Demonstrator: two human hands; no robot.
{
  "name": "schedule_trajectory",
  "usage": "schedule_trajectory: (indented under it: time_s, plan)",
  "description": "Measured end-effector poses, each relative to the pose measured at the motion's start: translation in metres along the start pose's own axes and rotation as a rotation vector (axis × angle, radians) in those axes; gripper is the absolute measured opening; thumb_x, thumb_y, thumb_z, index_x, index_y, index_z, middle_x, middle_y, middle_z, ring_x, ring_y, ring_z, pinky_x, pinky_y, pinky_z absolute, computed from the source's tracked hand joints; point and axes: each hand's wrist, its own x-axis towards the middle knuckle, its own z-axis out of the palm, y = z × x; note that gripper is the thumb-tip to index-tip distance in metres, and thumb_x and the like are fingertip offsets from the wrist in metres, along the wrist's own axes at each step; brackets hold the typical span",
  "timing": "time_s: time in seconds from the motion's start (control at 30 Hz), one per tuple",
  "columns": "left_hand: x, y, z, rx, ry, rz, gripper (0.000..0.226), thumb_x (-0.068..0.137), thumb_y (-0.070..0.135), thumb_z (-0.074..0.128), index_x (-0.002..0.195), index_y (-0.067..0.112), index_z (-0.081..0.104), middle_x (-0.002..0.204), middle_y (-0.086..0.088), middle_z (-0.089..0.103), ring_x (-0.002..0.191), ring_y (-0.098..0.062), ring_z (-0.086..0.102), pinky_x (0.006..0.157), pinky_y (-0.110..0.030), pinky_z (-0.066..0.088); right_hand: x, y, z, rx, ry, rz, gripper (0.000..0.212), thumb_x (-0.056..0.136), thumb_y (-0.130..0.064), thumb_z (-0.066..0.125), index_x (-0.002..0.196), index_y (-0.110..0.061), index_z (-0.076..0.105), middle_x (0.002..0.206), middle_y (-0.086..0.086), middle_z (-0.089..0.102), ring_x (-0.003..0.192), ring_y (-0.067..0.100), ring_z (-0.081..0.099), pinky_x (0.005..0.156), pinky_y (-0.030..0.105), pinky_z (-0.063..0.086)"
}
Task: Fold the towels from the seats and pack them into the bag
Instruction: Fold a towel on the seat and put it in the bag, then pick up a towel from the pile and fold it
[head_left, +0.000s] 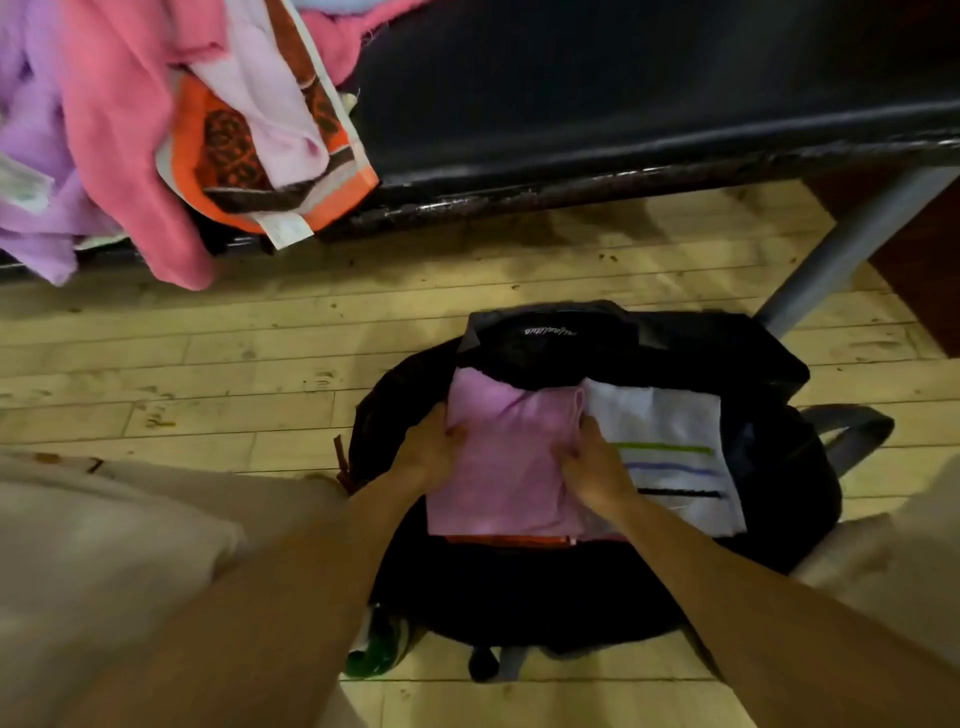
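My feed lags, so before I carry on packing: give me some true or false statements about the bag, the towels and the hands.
1. Both hands, left hand and right hand, grip the folded lilac towel. True.
2. The black bag stands on the seat. False: it is on the wooden floor.
3. A white striped towel lies beside the lilac one. True.
4. The seat holds no more towels. False: a towel pile remains there.

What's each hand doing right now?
Left hand: grips the left edge of the folded purple towel.
Right hand: grips its right edge, over the bag.
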Motion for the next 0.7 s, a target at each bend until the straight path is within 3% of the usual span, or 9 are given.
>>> schedule_trajectory:
  time_s: [0.13,0.27,0.4,0.5,0.57,0.63,0.67,0.7]
  plan:
    - [0.013,-0.008,0.011,0.077,0.005,-0.090,0.054,0.101,0.034,0.040,0.147,0.009,0.028,0.149,-0.017,0.036,0.135,-0.030,0.038,0.113,-0.038,0.028,0.009,0.003,0.008,-0.083,-0.061,0.040,0.065,0.100,-0.021,0.049,0.153,-0.008,0.014,0.146,0.021,0.043,0.131,0.035,0.045,0.094,0.029,0.036]
    - [0.018,-0.009,0.016,0.086,-0.033,-0.161,0.058,0.101,0.037,0.036,0.150,0.011,0.020,0.154,-0.013,0.027,0.140,-0.027,0.030,0.113,-0.033,0.022,0.016,0.002,0.011,-0.129,-0.108,0.087,0.059,0.099,-0.020,0.047,0.151,-0.011,0.020,0.140,0.021,0.048,0.125,0.035,0.050,0.097,0.033,0.040]
    - [0.011,0.004,0.008,-0.009,-0.006,-0.196,0.060,0.097,0.034,0.048,0.144,0.004,0.025,0.141,-0.017,0.042,0.125,-0.032,0.047,0.102,-0.037,0.038,0.013,-0.008,0.004,-0.180,-0.116,0.101,0.049,0.099,-0.014,0.045,0.145,-0.006,0.030,0.140,0.019,0.047,0.126,0.033,0.049,0.099,0.031,0.039]
    - [0.003,0.024,-0.010,0.019,-0.054,-0.213,0.069,0.097,0.031,0.048,0.147,0.000,0.015,0.140,-0.020,0.042,0.123,-0.034,0.049,0.099,-0.039,0.044,0.006,-0.018,-0.013,-0.238,-0.112,0.159,0.041,0.096,-0.012,0.047,0.134,0.000,0.038,0.130,0.018,0.052,0.119,0.034,0.052,0.083,0.029,0.043]
    - [-0.005,0.041,-0.027,0.068,-0.088,-0.146,0.059,0.097,0.025,0.046,0.145,-0.002,0.023,0.137,-0.018,0.046,0.119,-0.032,0.051,0.095,-0.036,0.046,0.001,-0.026,-0.030,-0.239,-0.101,0.115,0.021,0.096,-0.013,0.048,0.112,0.001,0.049,0.109,0.012,0.056,0.110,0.031,0.056,0.078,0.030,0.043]
    - [-0.015,0.062,-0.044,0.056,-0.096,-0.027,0.027,0.095,0.015,0.044,0.116,0.001,0.054,0.111,-0.013,0.057,0.095,-0.027,0.059,0.074,-0.031,0.050,-0.006,-0.043,-0.048,-0.221,-0.072,0.047,0.013,0.095,-0.012,0.051,0.097,0.001,0.054,0.098,0.010,0.059,0.103,0.029,0.059,0.081,0.031,0.047]
    - [-0.022,0.073,-0.053,0.045,-0.097,0.014,0.016,0.093,0.011,0.043,0.095,0.004,0.057,0.094,-0.011,0.056,0.079,-0.023,0.057,0.060,-0.028,0.046,-0.010,-0.055,-0.058,-0.211,-0.057,0.012,0.014,0.094,-0.012,0.052,0.097,0.001,0.057,0.102,0.013,0.063,0.103,0.030,0.062,0.082,0.032,0.051]
    - [-0.029,0.085,-0.061,0.037,-0.099,0.049,0.013,0.090,0.009,0.044,0.084,0.007,0.055,0.082,-0.010,0.054,0.071,-0.021,0.053,0.056,-0.025,0.041,-0.012,-0.067,-0.067,-0.189,-0.049,-0.013,0.015,0.093,-0.012,0.054,0.098,0.000,0.061,0.108,0.015,0.066,0.101,0.031,0.064,0.087,0.038,0.054]
